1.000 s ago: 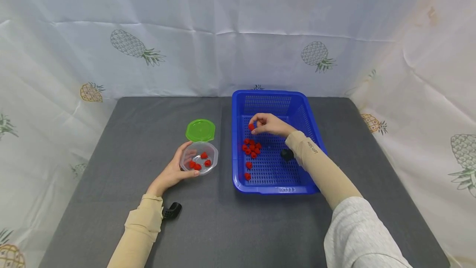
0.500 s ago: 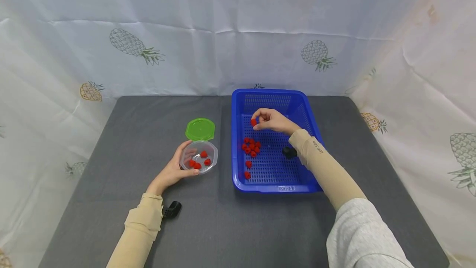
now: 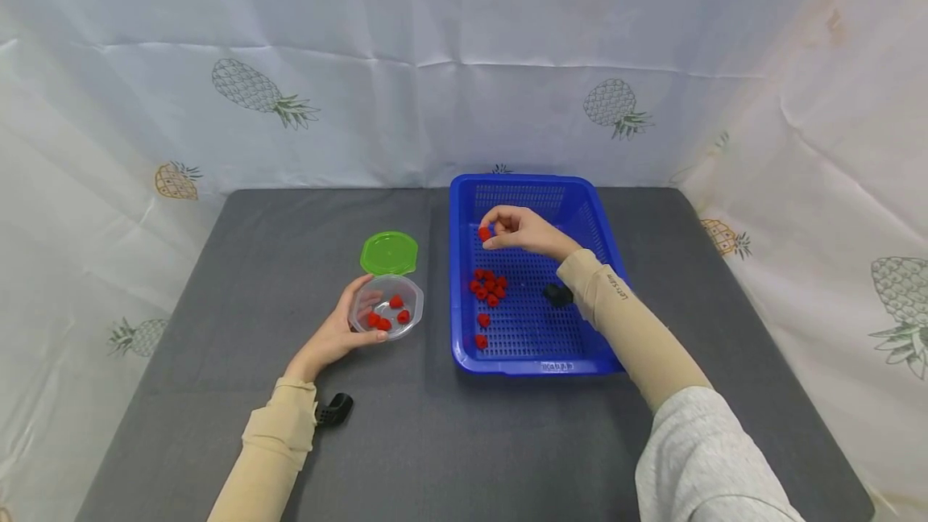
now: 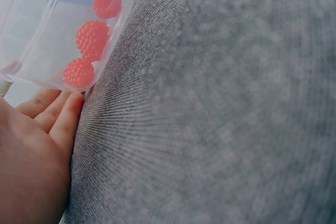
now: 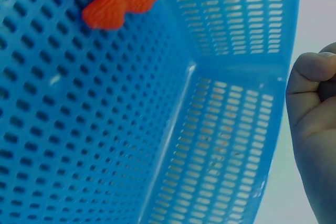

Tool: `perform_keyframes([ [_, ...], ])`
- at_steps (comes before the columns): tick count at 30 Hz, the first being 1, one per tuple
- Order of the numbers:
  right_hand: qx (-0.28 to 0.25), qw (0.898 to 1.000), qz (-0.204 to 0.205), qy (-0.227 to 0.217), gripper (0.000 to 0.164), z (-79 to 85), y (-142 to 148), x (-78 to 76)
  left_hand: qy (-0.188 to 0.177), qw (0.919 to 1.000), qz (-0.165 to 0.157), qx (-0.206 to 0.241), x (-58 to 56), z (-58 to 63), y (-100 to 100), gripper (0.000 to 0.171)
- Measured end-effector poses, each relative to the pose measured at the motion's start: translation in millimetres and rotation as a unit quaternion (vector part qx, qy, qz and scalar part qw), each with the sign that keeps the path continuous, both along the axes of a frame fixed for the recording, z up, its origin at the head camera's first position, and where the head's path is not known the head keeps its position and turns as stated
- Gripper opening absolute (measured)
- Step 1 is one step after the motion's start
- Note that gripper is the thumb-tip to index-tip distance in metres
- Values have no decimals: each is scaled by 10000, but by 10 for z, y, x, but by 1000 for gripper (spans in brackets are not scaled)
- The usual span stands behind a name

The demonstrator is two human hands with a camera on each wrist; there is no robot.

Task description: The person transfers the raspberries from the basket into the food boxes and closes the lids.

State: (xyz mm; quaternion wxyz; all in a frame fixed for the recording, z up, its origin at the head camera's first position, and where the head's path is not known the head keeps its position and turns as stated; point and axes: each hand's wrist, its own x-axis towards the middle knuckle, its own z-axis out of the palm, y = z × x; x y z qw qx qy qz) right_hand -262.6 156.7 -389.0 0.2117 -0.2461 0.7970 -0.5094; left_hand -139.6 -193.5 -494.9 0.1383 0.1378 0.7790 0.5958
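Observation:
My left hand holds a small clear plastic container, thumb at the near side and fingers round the left. Several red raspberries lie inside it. Over the far left part of a blue basket, my right hand pinches one raspberry between thumb and fingertips. A cluster of raspberries sits on the basket floor below, with two single ones nearer the front. In the right wrist view, the held raspberry is out of sight and only part of the hand shows beyond the basket wall.
A green lid lies on the dark grey table just behind the container. The basket's slotted walls stand up around the raspberries. A white pineapple-print cloth hangs behind the table and along both sides.
My right hand, with the raspberry pinched, has risen a little from lower in the basket and shifted slightly left in the last half second. My left hand and the container stay in place.

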Motion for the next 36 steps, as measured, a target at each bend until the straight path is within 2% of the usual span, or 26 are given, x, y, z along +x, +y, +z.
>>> perform_keyframes([
  [13,-316,9974,591,283,29,138,-243,80,17,10000,-12,7,-8,-2,-2,91],
  [18,-430,9955,813,234,28,216,-340,137,5,10000,-23,6,-13,-10,-3,91],
  [24,-376,9951,902,114,29,301,-456,181,-4,10000,-23,35,-14,-27,-13,91],
  [30,-270,9946,976,208,29,344,-576,187,-46,10000,10,-22,-14,-17,-7,92],
  [36,-444,9901,1274,381,29,367,-712,193,-165,9997,105,-114,-13,-7,-3,92],
])
